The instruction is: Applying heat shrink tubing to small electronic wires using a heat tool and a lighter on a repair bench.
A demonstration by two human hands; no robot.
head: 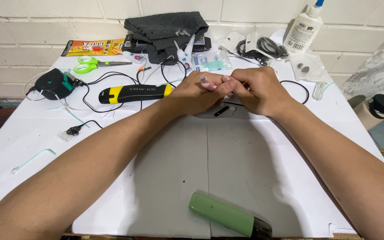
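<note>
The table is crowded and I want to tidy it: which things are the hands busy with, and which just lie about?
In hand:
left hand and right hand, pressed together on a small pale piece
thin black wire at the right hand

Lying about:
green scissors
black and yellow tool
green case
white glue bottle
dark cloth

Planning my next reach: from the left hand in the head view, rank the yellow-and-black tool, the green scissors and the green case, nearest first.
From the left hand:
1. Yellow-and-black tool, just to its left, its tip at the hand.
2. Green scissors, farther left, toward the wall.
3. Green case, at the table's near edge.
</note>
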